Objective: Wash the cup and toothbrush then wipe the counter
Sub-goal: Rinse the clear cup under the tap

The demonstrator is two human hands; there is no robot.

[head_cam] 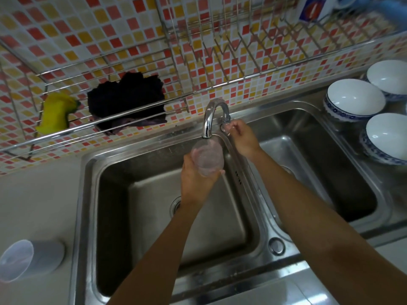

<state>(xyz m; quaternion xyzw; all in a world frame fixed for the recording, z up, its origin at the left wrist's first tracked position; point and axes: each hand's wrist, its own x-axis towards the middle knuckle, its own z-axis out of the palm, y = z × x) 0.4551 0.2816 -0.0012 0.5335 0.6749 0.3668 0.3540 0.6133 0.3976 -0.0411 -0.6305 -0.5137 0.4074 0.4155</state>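
My left hand (195, 179) grips a clear pinkish plastic cup (207, 156) from below, holding it tilted over the left sink basin (136, 227) right under the chrome faucet spout (208, 124). My right hand (241, 137) reaches behind the spout and its fingers close on the faucet handle (225, 125). I see no toothbrush. A dark cloth (125, 100) and a yellow cloth (57, 111) hang on the wire rack against the tiled wall.
A second translucent cup (28, 259) lies on its side on the counter at the lower left. Three white bowls with blue rims (354, 100) stand to the right of the right basin (330, 155). A wire dish rack (242, 36) hangs above the sink.
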